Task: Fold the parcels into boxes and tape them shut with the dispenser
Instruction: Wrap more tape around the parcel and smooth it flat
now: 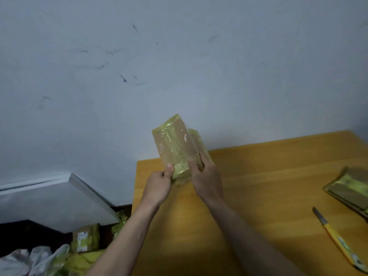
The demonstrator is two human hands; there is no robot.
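Head view: taped cardboard parcel [177,145] held upright above the far edge of the wooden table [258,176], lower end clasped from both sides, likely to steady it while forming it into a box. Left hand [159,183] pinching near corner, thumb on front; right hand [206,179] wrapped round the other side (fingertips hidden behind). Flattened parcel [352,191] cut off at right; yellow-handled knife [338,240] nearby. No dispenser visible.

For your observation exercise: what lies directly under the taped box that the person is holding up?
Under the box shows bare wooden table. The left hand and right hand grip its lower end, hiding the bottom edge, so contact with the table cannot be told.
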